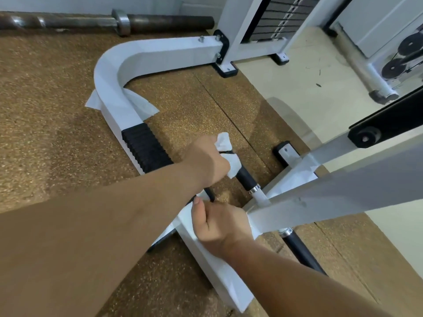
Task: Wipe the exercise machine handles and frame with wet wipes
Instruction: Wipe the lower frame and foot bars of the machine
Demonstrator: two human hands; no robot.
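My left hand (206, 161) grips a crumpled white wet wipe (234, 164) wrapped round a black handle (246, 177) of the exercise machine. Just below it, my right hand (219, 225) is curled in a fist round the near end of the white lever arm (332, 193) that carries this handle. A second black handle (299, 250) sticks out on the arm's other side. The white floor frame (114, 72) curves away to the upper left, with a black ribbed footplate (144, 147) on it. Another white wipe (140, 105) lies draped under the frame's bend.
A barbell (91, 21) lies on the brown rubber floor along the back wall. The weight stack (281, 17) stands at the top, pulleys (409, 46) at the far right. A black padded bar (389, 120) crosses on the right above pale tile.
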